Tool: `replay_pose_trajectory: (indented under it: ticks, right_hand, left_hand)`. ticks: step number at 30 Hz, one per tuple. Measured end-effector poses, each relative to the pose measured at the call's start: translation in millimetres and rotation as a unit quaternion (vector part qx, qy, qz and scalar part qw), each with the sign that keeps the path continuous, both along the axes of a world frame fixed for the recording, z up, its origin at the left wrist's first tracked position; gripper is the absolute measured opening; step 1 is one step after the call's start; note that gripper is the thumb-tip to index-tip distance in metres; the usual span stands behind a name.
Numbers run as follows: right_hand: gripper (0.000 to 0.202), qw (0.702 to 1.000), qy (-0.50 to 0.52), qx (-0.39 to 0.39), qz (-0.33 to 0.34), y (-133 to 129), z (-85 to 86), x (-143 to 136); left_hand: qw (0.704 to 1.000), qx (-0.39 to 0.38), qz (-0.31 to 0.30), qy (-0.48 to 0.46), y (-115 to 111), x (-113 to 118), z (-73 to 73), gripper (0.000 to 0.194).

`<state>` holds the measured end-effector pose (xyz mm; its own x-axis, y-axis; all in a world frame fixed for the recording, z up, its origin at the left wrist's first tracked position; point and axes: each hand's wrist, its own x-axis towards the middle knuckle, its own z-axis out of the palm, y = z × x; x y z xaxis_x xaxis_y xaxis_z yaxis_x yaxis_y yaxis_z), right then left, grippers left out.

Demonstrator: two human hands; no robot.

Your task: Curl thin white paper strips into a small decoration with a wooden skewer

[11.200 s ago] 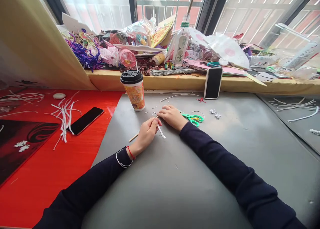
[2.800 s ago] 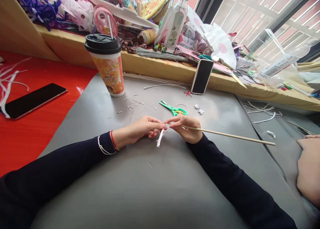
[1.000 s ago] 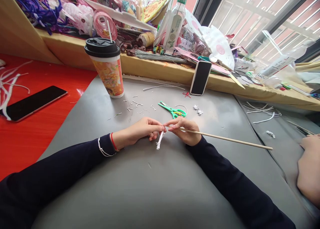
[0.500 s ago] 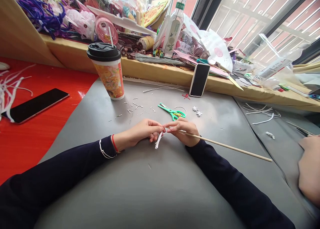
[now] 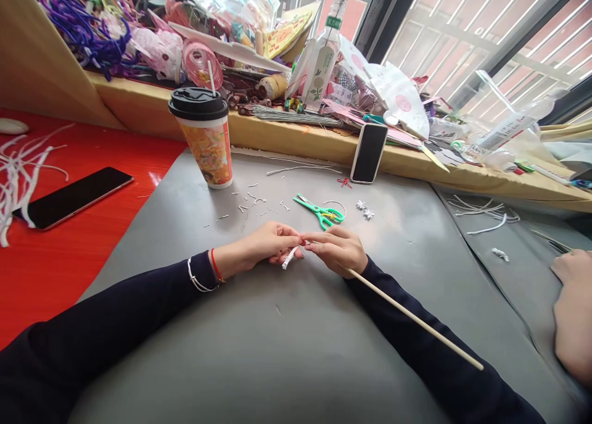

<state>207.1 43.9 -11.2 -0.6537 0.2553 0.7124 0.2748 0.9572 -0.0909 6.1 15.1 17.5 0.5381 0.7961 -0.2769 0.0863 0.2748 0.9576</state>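
Note:
My left hand (image 5: 272,244) is closed, pinching a short white cord piece (image 5: 289,258) whose end hangs below the fingers. Close against its fingertips is my right hand (image 5: 340,249), closed around a thin wooden stick (image 5: 416,318). The stick slants down and right over my right sleeve; its near tip is hidden by the fingers. Just beyond my hands lie green-handled scissors (image 5: 320,212). Two small white knotted pieces (image 5: 364,210) rest to their right, and white cord scraps (image 5: 252,200) are scattered to their left.
A paper cup with black lid (image 5: 206,143) stands at the back left. One phone (image 5: 369,153) leans against the cluttered ledge (image 5: 263,131); another phone (image 5: 76,197) lies on the red surface. Another person's hand (image 5: 573,307) is at the right edge, near white cords (image 5: 485,211).
The stick's far end has swung downward, toward me. The white cord's loose end has tilted to the left. Both hands stay together at nearly the same place.

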Motion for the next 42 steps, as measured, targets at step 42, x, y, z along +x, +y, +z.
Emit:
replay_pose_trajectory:
  ticks: [42]
  right_hand:
    - [0.017,0.996,0.039,-0.079,0.013,-3,3.4,-3]
  left_hand:
    - [0.999,0.018,0.027,0.018,-2,0,-3.5,0.020]
